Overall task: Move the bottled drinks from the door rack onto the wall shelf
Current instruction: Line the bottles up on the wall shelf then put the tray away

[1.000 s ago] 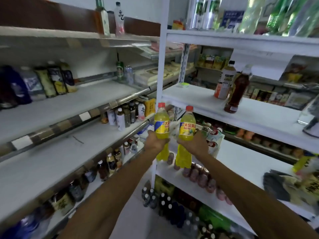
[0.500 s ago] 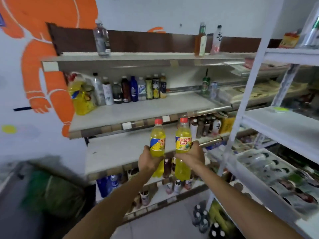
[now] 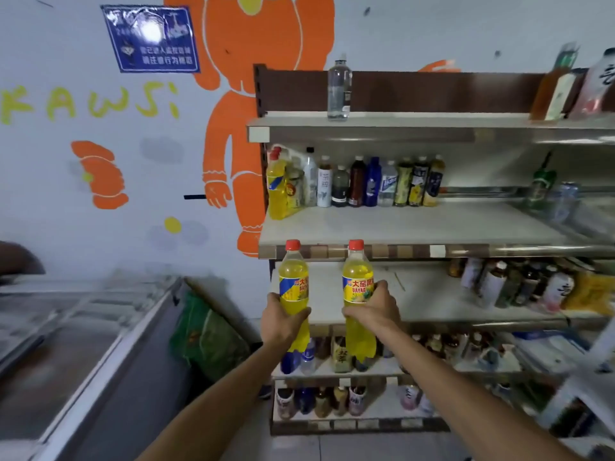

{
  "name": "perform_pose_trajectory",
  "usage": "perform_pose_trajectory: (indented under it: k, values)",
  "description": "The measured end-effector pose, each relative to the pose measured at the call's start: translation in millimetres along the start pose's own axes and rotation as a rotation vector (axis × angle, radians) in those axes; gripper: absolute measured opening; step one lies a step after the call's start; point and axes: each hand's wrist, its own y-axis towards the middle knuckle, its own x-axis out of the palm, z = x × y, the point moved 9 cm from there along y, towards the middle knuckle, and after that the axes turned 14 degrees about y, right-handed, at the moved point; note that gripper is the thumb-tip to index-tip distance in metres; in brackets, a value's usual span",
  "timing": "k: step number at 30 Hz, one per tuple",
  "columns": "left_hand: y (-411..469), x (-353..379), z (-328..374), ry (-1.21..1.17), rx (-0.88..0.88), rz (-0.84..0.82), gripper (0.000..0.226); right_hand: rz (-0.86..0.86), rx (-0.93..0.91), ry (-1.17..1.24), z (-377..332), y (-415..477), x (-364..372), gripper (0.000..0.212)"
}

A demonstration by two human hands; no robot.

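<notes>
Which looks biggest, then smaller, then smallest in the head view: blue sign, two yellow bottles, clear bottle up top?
Largest: blue sign.
Next: left yellow bottle and right yellow bottle, alike, so tied. Being nearest the camera makes them look big.
Smallest: clear bottle.

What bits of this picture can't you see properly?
All in the head view:
1. The middles of the left yellow bottle and right yellow bottle: covered by the left hand and right hand.
2. Blue sign: glare and tiny print, unreadable.
3. Top-shelf bottles at the right edge: blurred, partly cut off.
4. Dark shape at the left edge: cut off, cannot tell what it is.
</notes>
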Motion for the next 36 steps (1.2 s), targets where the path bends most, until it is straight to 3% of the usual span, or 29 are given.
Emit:
perform_pose_trajectory:
  k: [13, 24, 29, 36]
  values:
    - [141, -66, -27, -0.100, 0.019, 0.100, 0.053, 0.077, -0.059, 0.052, -91, 64, 99, 0.065]
    - [260, -88, 26, -0.153, 0.122, 0.231, 0.057, 0.053, -0.165, 0.093, -155, 172, 144, 0.069]
    - [309, -80, 57, 0.019, 0.129, 0.228, 0.060, 0.049, -0.221, 0.124, -180, 224, 153, 0.074]
    - [356, -38, 72, 0.010, 0.124, 0.158, 0.060, 0.075, -0.222, 0.132, -187, 273, 156, 0.075]
